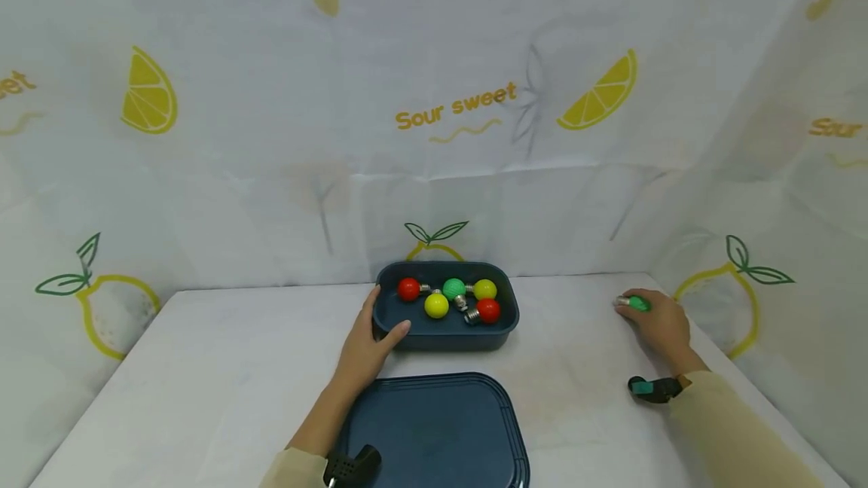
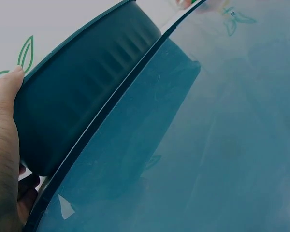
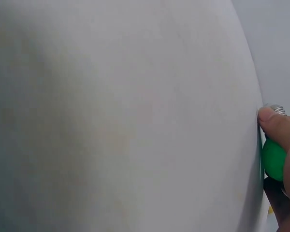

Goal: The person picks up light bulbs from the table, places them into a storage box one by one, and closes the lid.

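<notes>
A dark blue box [image 1: 442, 343] holds several small light bulbs: two red bulbs [image 1: 409, 289], two yellow bulbs [image 1: 436, 306] and a green bulb [image 1: 454, 290], all with silvery screw bases. My left hand [image 1: 362, 356] grips the box's left end, the thumb at its front rim and the fingers along its side. In the left wrist view the box's outer wall [image 2: 82, 77] lies against that hand. At the table's far right, my right hand [image 1: 661, 324] holds another green bulb [image 3: 274, 160] close to the tabletop. Its screw base points left in the head view.
A dark blue tray [image 1: 434, 428] lies in front of the box, partly under my left forearm. The white table [image 1: 237, 367] stretches to both sides. A white printed sheet [image 1: 271, 134] hangs behind and along the sides.
</notes>
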`<state>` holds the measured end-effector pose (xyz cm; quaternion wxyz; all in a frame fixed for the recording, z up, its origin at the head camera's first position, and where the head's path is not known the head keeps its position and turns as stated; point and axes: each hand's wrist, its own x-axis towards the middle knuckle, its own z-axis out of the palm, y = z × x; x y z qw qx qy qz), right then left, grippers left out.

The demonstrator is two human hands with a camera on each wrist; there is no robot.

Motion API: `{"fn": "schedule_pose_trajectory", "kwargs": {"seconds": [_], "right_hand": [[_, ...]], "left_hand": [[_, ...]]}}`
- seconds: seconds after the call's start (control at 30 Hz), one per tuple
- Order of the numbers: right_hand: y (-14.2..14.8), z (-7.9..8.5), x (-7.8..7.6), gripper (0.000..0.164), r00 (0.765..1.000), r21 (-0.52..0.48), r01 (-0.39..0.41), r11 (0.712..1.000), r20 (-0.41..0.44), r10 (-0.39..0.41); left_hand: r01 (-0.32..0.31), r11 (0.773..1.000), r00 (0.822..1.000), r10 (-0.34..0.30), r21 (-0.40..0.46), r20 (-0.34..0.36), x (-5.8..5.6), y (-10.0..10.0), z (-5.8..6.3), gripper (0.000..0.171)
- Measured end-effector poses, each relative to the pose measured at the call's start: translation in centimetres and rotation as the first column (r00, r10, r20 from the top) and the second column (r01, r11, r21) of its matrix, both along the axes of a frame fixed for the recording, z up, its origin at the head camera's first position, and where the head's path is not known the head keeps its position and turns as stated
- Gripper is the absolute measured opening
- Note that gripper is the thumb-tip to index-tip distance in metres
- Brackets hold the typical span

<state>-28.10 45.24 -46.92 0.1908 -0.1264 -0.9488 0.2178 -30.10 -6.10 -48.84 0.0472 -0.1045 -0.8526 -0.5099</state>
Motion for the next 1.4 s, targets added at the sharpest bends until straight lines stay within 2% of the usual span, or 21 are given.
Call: {"fn": "schedule_pose_trajectory", "kwargs": {"seconds": [0.23,0.57,0.93,1.2,1.4], "right_hand": [[-1.7,-0.1,0.5,0.038,0.999,-0.014,0.006,1.000,-0.049,-0.007],[-3.7,-0.4,1.4,0.039,0.998,-0.024,0.035,0.999,-0.047,-0.036],[-6.3,-0.3,2.3,0.038,0.995,-0.059,0.005,0.998,-0.095,-0.010],[-7.6,0.5,2.6,0.037,0.989,-0.120,0.030,0.992,-0.138,-0.047],[-9.0,2.5,2.7,0.041,0.982,-0.131,-0.014,0.991,-0.191,-0.012]], "left_hand": [[-0.008,1.000,1.000,0.008,-0.007,-0.002,-0.1,-0.1,0.0,0.090],[0.006,1.000,1.000,-0.006,-0.014,-0.006,0.0,0.1,0.3,0.091],[0.009,1.000,1.000,-0.009,-0.018,-0.007,0.0,0.0,0.1,0.091],[0.007,1.000,1.000,-0.007,-0.008,-0.003,0.1,0.1,0.1,0.092],[0.007,1.000,1.000,-0.007,-0.008,-0.008,0.0,0.0,0.1,0.091]]}}
